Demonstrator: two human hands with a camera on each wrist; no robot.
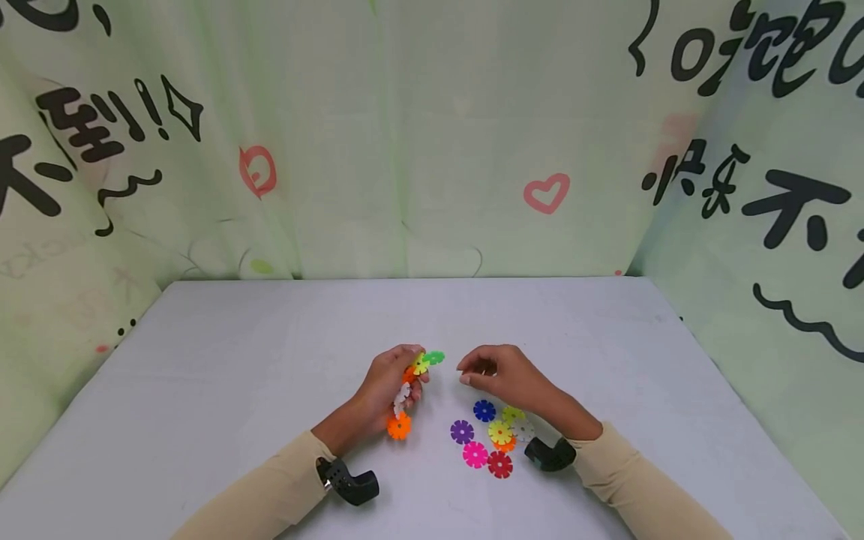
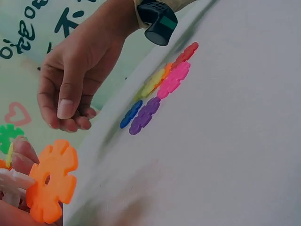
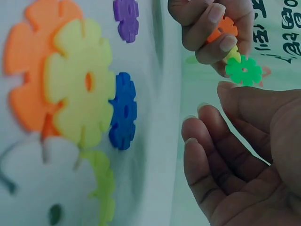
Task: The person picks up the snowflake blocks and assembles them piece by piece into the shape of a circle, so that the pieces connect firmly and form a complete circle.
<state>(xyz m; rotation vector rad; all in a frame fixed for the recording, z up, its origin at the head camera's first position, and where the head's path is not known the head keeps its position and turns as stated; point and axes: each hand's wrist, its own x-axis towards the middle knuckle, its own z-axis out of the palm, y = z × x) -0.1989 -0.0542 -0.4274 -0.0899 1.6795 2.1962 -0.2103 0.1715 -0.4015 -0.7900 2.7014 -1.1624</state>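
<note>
Pale green fabric hangs around three sides: a back wall (image 1: 405, 150) with soft vertical folds, a left wall (image 1: 40, 360) and a right wall (image 1: 756, 315). Bold black lettering (image 1: 796, 199) and a wavy line (image 1: 806, 322) mark the right side; more black strokes and a four-pointed star (image 1: 182, 109) sit toward the left. A red heart outline (image 1: 547, 193) shows on the back, with a distorted red shape (image 1: 258, 172) farther left. A whitish, faintly lavender worktop (image 1: 283, 337) meets the back along a straight edge. The light is soft, its shadows faint.

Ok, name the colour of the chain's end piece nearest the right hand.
The end piece is green, best seen in the right wrist view.
</note>
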